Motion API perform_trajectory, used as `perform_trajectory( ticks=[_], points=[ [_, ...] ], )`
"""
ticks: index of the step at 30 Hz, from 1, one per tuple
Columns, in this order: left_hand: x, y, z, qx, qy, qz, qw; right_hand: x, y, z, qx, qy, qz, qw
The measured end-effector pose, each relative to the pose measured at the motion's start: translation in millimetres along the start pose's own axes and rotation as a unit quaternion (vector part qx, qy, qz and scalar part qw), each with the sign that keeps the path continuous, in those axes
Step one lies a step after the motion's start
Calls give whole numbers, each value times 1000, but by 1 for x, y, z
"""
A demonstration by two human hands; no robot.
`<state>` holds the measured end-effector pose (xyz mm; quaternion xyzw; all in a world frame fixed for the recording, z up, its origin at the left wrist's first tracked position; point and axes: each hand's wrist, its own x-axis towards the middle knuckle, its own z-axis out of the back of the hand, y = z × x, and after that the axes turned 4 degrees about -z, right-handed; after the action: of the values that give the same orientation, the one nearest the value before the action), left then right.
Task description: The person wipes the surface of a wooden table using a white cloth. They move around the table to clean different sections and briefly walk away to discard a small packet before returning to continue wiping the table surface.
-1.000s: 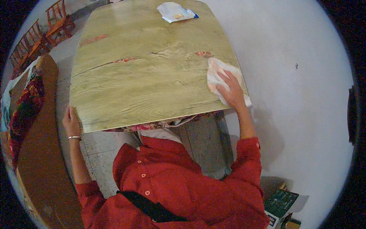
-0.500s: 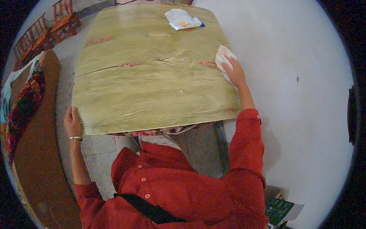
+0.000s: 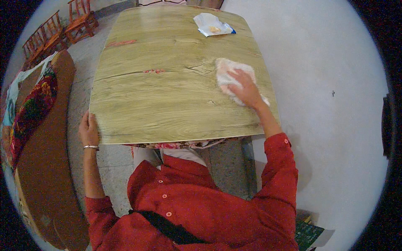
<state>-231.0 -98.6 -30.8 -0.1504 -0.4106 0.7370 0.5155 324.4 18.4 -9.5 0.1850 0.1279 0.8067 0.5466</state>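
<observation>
A table (image 3: 167, 100) with a wood-grain top stands in front of me. At its near left corner my left hand (image 3: 88, 130) grips the edge, fingers curled at the rim. On the right side of the top, a whitish cloth with pinkish patches (image 3: 225, 71) is spread under my right hand (image 3: 246, 90). That hand presses on the cloth and holds it, slightly smeared by motion. Toward the far right of the top lies an opened white and blue packet (image 3: 206, 21), with a small yellowish piece on it.
A white wall (image 3: 322, 62) runs along the table's right side. To the left is a brown couch-like seat (image 3: 46, 184) with a dark red patterned cloth (image 3: 35, 104). Wooden chairs (image 3: 79, 21) stand at the far left. A green box (image 3: 307, 234) is at the lower right.
My right hand has drawn the cloth leftward, in from the table's right edge, and the cloth is now spread flatter. My left hand stays at the corner. The whole view has shifted slightly.
</observation>
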Motion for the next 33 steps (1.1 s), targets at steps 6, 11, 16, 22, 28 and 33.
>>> perform_trajectory(
  ticks=[6,11,16,22,28,33],
  points=[
    [-2,-20,-1,40,-11,-16,999,69,-16,-23,-38,-82,-58,994],
    [4,-16,-2,31,1,-3,1000,125,53,-62,-9,-33,69,997],
    [9,6,2,47,23,10,999,85,146,-71,52,22,218,974],
    [0,-13,0,45,16,26,999,-12,121,-33,60,35,236,969],
    [0,-4,-5,11,5,18,1000,43,72,-37,29,-11,105,994],
    [7,-1,-10,10,9,-3,1000,104,112,-84,14,-53,144,988]
  ],
)
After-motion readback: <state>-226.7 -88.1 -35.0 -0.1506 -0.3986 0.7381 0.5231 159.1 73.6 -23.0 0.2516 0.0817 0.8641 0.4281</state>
